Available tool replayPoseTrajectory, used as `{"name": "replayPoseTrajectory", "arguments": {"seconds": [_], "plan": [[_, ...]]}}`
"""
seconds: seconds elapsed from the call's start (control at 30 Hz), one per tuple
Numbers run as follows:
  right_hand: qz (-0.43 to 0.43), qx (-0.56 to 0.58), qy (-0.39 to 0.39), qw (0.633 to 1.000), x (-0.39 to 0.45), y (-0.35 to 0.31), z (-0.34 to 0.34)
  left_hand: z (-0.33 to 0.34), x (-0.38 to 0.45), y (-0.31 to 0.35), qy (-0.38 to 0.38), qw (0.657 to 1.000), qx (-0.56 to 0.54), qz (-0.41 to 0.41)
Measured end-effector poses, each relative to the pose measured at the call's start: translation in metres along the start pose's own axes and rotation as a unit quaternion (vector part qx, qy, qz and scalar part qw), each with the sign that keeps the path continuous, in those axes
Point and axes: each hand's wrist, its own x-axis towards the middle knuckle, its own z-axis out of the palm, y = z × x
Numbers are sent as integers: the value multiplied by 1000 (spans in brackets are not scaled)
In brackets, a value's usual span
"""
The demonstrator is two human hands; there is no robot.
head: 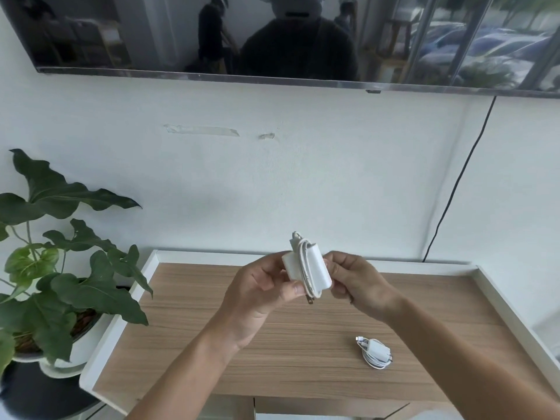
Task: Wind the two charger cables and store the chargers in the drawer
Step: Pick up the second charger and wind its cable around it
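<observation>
Above the middle of the wooden tabletop [212, 328], both hands are meeting around a large white charger [315, 268], lifted clear of the surface and tilted, with its white cable [304, 262] wrapped in several turns around the body. The left hand [260, 286] is gripping the charger from the left, thumb pressing at the lower edge near the metal prongs [309, 301] that are poking out underneath, fingers curling behind the block. The right hand [354, 280] is pinching the charger's right side, fingers curled in against it; whether it is also holding the loose cable end is something I cannot tell from here. A cable plug is sticking up at the top of the block. Down on the tabletop, nearer the right forearm and well apart from the hands, the second charger [377, 351] is lying flat, smaller, with its own cable coiled in loops around it and a connector tip pointing up to the left. The tabletop is sitting inside a raised white rim [497, 295]. At the bottom edge a drawer front [318, 407] is just peeking into view beneath the tabletop. Off to the left, a leafy green plant [60, 253] is standing in a white pot [81, 344]. On the wall above, a dark screen [272, 34] is hanging, and a black cord [454, 183] is running down the wall on the right.
</observation>
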Motion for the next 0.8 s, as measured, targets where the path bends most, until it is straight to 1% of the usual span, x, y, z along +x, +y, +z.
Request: {"name": "replayPoseTrajectory", "arguments": {"seconds": [0.07, 0.23, 0.33, 0.43, 0.47, 0.5, 0.57, 0.6, 0.67, 0.7, 0.73, 0.8], "plan": [[8, -14, 5, 1000, -5, 9, 7, -4, 4, 0, 16, 1000, -10, 4], [-1, -171, 9, 985, -28, 16, 21, -13, 9, 2, 65, 997, -35, 2], [-49, -276, 3, 960, -45, 6, 30, -16, 10, -3, 91, 995, -44, -1], [-90, -353, 4, 931, -61, -9, 36, -16, 10, -9, 109, 993, -36, -7], [-111, -386, 2, 916, -66, -15, 37, -15, 10, -10, 113, 993, -29, -8], [-138, -434, 2, 890, -69, -20, 36, -14, 10, -12, 115, 993, -25, -8], [-195, -534, 21, 822, -75, -31, 34, -11, 10, -15, 118, 993, -18, -8], [-216, -565, 37, 795, -76, -36, 32, -10, 10, -15, 120, 993, -8, -7], [-248, -593, 75, 762, -77, -46, 28, -7, 10, -16, 126, 992, 24, -3], [-262, -595, 93, 754, -77, -50, 29, -5, 10, -15, 130, 991, 42, -1], [-270, -587, 109, 755, -77, -53, 30, -3, 10, -15, 134, 989, 60, 1], [-271, -546, 134, 781, -75, -55, 34, 3, 10, -14, 139, 986, 95, 5]]}}
